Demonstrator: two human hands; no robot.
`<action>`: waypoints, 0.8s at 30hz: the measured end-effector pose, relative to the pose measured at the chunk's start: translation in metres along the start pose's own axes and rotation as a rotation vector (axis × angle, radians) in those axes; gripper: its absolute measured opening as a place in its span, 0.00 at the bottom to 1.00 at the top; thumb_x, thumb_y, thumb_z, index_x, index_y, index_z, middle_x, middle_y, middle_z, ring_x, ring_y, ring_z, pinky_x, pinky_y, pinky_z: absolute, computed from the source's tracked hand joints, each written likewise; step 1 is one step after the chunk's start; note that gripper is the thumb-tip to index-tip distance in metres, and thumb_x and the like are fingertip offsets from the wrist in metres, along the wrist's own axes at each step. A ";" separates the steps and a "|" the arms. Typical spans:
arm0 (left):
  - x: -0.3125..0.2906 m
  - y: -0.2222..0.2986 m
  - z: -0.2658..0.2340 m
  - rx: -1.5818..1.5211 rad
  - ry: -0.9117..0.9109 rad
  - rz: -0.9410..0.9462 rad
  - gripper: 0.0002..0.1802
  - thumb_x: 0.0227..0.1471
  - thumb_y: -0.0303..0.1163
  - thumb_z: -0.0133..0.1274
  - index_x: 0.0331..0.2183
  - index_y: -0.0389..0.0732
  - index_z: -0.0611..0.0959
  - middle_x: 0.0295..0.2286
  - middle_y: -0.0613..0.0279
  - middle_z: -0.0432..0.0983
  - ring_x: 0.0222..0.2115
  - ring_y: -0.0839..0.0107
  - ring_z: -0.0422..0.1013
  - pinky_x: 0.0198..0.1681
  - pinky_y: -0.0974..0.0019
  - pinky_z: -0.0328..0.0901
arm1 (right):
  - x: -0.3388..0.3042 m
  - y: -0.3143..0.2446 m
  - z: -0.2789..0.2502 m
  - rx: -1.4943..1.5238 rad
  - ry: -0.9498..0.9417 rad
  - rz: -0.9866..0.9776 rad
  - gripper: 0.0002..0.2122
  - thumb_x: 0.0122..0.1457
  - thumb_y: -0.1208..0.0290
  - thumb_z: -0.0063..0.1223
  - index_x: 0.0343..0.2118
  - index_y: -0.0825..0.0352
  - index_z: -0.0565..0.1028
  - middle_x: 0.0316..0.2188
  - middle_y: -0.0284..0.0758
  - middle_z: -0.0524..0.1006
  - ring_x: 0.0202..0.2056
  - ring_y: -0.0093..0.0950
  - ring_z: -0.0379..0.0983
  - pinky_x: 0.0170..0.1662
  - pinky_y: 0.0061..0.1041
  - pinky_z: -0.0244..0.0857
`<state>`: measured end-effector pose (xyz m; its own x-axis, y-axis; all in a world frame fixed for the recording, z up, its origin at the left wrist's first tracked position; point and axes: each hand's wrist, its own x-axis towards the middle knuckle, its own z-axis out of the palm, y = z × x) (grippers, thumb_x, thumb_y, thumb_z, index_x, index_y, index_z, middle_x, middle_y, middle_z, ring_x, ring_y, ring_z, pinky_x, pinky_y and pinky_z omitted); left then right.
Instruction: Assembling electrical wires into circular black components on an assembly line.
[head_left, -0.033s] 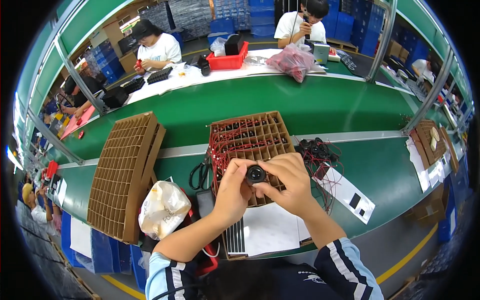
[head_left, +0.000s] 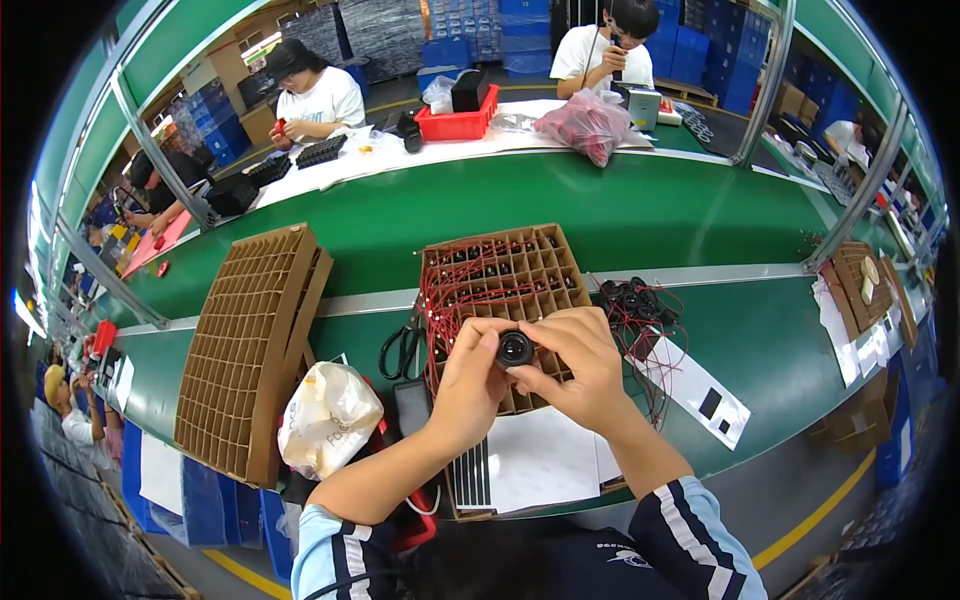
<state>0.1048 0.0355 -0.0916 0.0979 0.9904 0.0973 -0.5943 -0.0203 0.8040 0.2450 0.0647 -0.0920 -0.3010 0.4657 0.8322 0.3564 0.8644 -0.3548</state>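
Observation:
Between the fingertips of both hands is a small round black speaker (head_left: 514, 349), its ringed face turned up. My left hand (head_left: 466, 392) pinches it from the left, and my right hand (head_left: 582, 358) grips its right side with thumb and forefinger. Just beyond and partly beneath my hands lies a divided cardboard box (head_left: 568, 262); its far cells hold black parts with red wires (head_left: 462, 262) draped over the left side. To the right, more round black parts (head_left: 632, 300) lie heaped in tangled red and black wires.
Left stands a tilted cardboard divider tray (head_left: 240, 345). A crumpled white bag (head_left: 328, 420) and black-handled scissors (head_left: 400, 348) lie nearer. White sheets (head_left: 545, 458) sit before me; a white card with black patches (head_left: 690, 390) lies right. People (head_left: 318, 98) work across the green bench.

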 end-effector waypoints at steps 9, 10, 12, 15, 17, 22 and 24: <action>0.002 0.003 -0.015 0.117 -0.063 -0.011 0.08 0.56 0.35 0.38 0.36 0.43 0.64 0.24 0.66 0.65 0.18 0.81 0.60 0.19 0.79 0.56 | 0.003 -0.005 0.002 0.165 -0.150 0.075 0.22 0.41 0.73 0.58 0.43 0.71 0.69 0.33 0.38 0.73 0.34 0.33 0.68 0.41 0.29 0.58; 0.002 0.003 -0.015 0.136 -0.054 0.002 0.08 0.57 0.35 0.38 0.36 0.43 0.64 0.23 0.67 0.65 0.18 0.82 0.60 0.19 0.79 0.56 | 0.002 -0.004 0.002 0.137 -0.152 0.044 0.22 0.41 0.73 0.58 0.43 0.71 0.69 0.33 0.38 0.73 0.34 0.33 0.68 0.40 0.29 0.58; 0.002 0.002 -0.014 0.169 -0.035 0.025 0.07 0.57 0.35 0.37 0.35 0.42 0.64 0.22 0.67 0.64 0.18 0.82 0.60 0.19 0.80 0.55 | 0.003 -0.004 0.004 0.123 -0.120 0.055 0.22 0.41 0.73 0.58 0.43 0.71 0.69 0.32 0.39 0.73 0.34 0.34 0.68 0.40 0.29 0.59; -0.001 -0.001 -0.008 0.254 -0.038 0.082 0.08 0.57 0.35 0.36 0.35 0.42 0.64 0.22 0.68 0.64 0.19 0.84 0.60 0.20 0.81 0.55 | -0.001 -0.005 0.005 0.110 -0.095 0.099 0.22 0.41 0.73 0.58 0.43 0.70 0.69 0.32 0.39 0.73 0.34 0.35 0.68 0.38 0.29 0.60; 0.000 -0.001 -0.013 0.333 -0.042 0.116 0.08 0.58 0.36 0.35 0.34 0.42 0.65 0.23 0.69 0.63 0.19 0.86 0.58 0.20 0.82 0.55 | 0.001 -0.010 0.003 0.218 -0.110 0.183 0.21 0.43 0.73 0.58 0.43 0.70 0.69 0.33 0.40 0.73 0.35 0.34 0.67 0.38 0.29 0.60; -0.002 0.006 -0.009 0.349 0.008 0.100 0.09 0.58 0.36 0.35 0.33 0.42 0.66 0.24 0.72 0.62 0.21 0.88 0.57 0.21 0.83 0.55 | 0.000 -0.008 0.007 0.246 -0.118 0.176 0.20 0.44 0.73 0.57 0.43 0.70 0.70 0.35 0.40 0.73 0.35 0.34 0.67 0.40 0.28 0.60; -0.001 0.004 -0.014 0.370 -0.036 0.096 0.10 0.58 0.37 0.34 0.35 0.42 0.66 0.26 0.72 0.62 0.22 0.88 0.56 0.22 0.84 0.56 | -0.001 -0.007 0.008 0.214 -0.089 0.140 0.20 0.44 0.72 0.58 0.42 0.71 0.70 0.35 0.39 0.74 0.35 0.34 0.68 0.40 0.28 0.60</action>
<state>0.0908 0.0359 -0.0963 0.0875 0.9764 0.1973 -0.2748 -0.1667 0.9469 0.2358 0.0597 -0.0942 -0.3422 0.5904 0.7310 0.2080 0.8062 -0.5538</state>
